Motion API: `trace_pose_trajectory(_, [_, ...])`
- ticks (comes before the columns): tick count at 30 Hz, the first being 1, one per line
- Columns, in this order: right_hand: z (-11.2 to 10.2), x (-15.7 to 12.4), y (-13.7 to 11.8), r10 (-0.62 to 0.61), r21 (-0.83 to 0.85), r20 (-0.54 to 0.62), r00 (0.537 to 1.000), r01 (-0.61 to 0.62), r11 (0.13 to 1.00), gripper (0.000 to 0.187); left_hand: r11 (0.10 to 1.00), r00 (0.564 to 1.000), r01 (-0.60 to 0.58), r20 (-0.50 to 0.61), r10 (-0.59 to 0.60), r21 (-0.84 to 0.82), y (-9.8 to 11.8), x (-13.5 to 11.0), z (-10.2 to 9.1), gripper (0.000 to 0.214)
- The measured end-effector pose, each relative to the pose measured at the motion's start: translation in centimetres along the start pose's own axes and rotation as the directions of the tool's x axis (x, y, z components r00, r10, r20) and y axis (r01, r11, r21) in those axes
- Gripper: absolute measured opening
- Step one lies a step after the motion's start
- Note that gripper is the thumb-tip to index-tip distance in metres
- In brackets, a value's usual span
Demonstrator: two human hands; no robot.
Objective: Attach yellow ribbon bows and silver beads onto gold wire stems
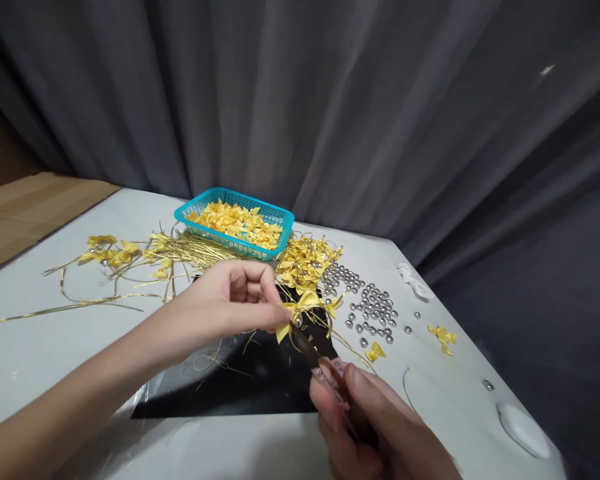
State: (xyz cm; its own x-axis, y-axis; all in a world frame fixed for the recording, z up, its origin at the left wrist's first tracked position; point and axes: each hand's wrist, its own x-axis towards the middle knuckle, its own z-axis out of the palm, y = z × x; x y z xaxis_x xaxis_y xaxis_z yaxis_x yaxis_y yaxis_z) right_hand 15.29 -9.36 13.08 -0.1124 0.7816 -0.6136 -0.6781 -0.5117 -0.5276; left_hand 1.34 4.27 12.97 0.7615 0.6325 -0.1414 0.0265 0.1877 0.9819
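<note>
Between thumb and fingers, my left hand (245,300) pinches a yellow ribbon bow (306,301) with gold cord looped about it. My right hand (365,420) is closed around a pair of small scissors (307,348), whose handles look pinkish and patterned. The dark blades point up and left, and their tips reach the bow close to my left thumb. Whether they touch the cord I cannot tell. Beneath both hands lies a black mat (220,393) with thin gold cord scraps on it.
Behind stands a blue basket (184,212) of yellow bows. Beside it are a pile of bows with cords (307,257) and a bundle of gold cords (207,248). Several silver beads (377,303) lie to the right, with a white oval object (523,430) near the table edge.
</note>
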Motion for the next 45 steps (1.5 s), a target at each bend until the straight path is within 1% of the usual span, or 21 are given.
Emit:
trace_pose_trajectory(4, [-0.7, 0.5, -0.4, -0.016, -0.101, 0.013, 1.000, 0.017, 0.995, 0.043, 1.000, 1.000, -0.004, -0.001, 0.004, 0.009, -0.1, 0.0, -0.3, 0.018])
trace_pose_trajectory(9, [-1.0, 0.8, -0.3, -0.037, -0.209, 0.061, 0.997, 0.049, 0.977, 0.046, 0.998, 0.999, -0.029, -0.024, 0.030, 0.049, -0.3, 0.2, -0.5, 0.017])
trace_pose_trajectory(11, [-1.0, 1.0, -0.3, -0.040, -0.222, 0.054, 0.998, 0.052, 0.974, 0.047, 0.998, 0.999, -0.026, -0.036, 0.028, 0.059, -0.4, 0.2, -0.4, 0.017])
trace_pose_trajectory(14, [-0.9, 1.1, -0.3, -0.036, -0.229, 0.052, 0.998, 0.047, 0.972, 0.047, 0.998, 0.999, -0.027, -0.026, 0.028, 0.062, -0.4, 0.2, -0.3, 0.016])
trace_pose_trajectory(20, [-0.7, 1.0, -0.5, -0.032, -0.257, 0.029, 0.999, 0.038, 0.966, 0.042, 0.995, 0.998, -0.038, -0.044, 0.042, 0.091, -0.6, 0.2, -0.4, 0.016])
trace_pose_trajectory(23, [-0.6, 1.0, -0.5, -0.044, -0.270, 0.015, 0.999, 0.046, 0.962, 0.042, 0.995, 0.999, -0.035, -0.039, 0.038, 0.090, -0.5, 0.2, -0.4, 0.016])
trace_pose_trajectory(28, [-0.7, 1.2, -0.2, -0.074, -0.253, 0.023, 0.997, 0.077, 0.964, 0.047, 0.998, 1.000, -0.007, -0.028, 0.009, 0.058, -0.4, 0.3, -0.4, 0.016])
trace_pose_trajectory(33, [-0.7, 1.4, 0.0, -0.107, -0.248, 0.050, 0.993, 0.116, 0.962, 0.048, 0.999, 0.999, 0.048, 0.020, -0.047, -0.010, -0.5, 0.3, -0.4, 0.015])
trace_pose_trajectory(37, [-0.8, 1.5, 0.0, -0.113, -0.258, 0.066, 0.991, 0.126, 0.958, 0.046, 0.999, 0.999, 0.045, 0.027, -0.044, -0.021, -0.6, 0.3, -0.4, 0.015])
trace_pose_trajectory(42, [-1.6, 1.9, 0.5, -0.115, -0.126, 0.201, 0.973, 0.142, 0.982, 0.039, 1.000, 0.998, -0.006, 0.064, 0.007, -0.007, -0.9, 0.3, -0.3, 0.019])
trace_pose_trajectory(45, [-1.8, 2.0, 0.9, -0.111, -0.075, 0.238, 0.965, 0.132, 0.988, 0.036, 1.000, 0.997, -0.016, 0.073, 0.016, 0.001, -0.9, 0.3, -0.3, 0.020])
